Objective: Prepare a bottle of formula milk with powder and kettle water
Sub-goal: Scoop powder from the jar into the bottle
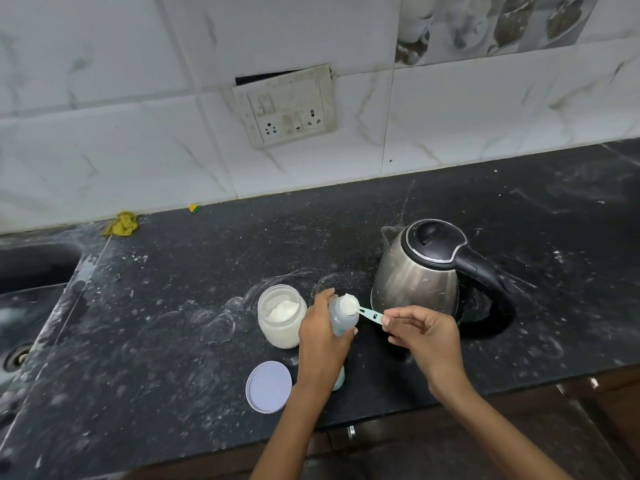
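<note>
Steadying the bottle point(341, 318) on the bench point(173, 323) beside the open powder jar point(281, 315), the left hand point(320, 336) is gripping it while the right hand point(420, 329) is pinching the scoop point(360, 308) over its mouth to tip powder in.

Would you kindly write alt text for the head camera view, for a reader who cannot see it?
A person's right hand holds a scoop of white powder over the mouth of a baby bottle gripped by the left hand, on a black counter. An open powder jar stands left of the bottle, its lid lies nearer, and a steel kettle stands to the right.
</note>
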A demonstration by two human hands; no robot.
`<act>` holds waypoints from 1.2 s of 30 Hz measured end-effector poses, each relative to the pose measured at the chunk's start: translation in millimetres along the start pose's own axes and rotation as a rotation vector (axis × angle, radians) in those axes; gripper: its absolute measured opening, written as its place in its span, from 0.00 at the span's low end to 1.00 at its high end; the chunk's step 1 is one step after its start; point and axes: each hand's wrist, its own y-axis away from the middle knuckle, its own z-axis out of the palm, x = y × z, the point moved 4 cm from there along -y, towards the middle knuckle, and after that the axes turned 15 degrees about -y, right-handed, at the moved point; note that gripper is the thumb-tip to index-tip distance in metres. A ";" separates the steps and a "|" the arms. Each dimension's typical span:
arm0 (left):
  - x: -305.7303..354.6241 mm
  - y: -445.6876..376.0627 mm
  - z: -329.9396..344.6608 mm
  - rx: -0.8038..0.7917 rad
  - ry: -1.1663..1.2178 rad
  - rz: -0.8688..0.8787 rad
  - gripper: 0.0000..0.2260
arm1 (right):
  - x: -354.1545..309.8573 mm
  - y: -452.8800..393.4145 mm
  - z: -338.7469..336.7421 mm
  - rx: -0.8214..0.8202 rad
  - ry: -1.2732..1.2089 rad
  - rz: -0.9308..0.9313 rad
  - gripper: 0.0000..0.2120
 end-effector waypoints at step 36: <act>-9.7 -1.7 6.2 -0.022 0.084 0.053 0.25 | -40.1 -10.7 14.2 -0.581 0.839 -0.834 0.15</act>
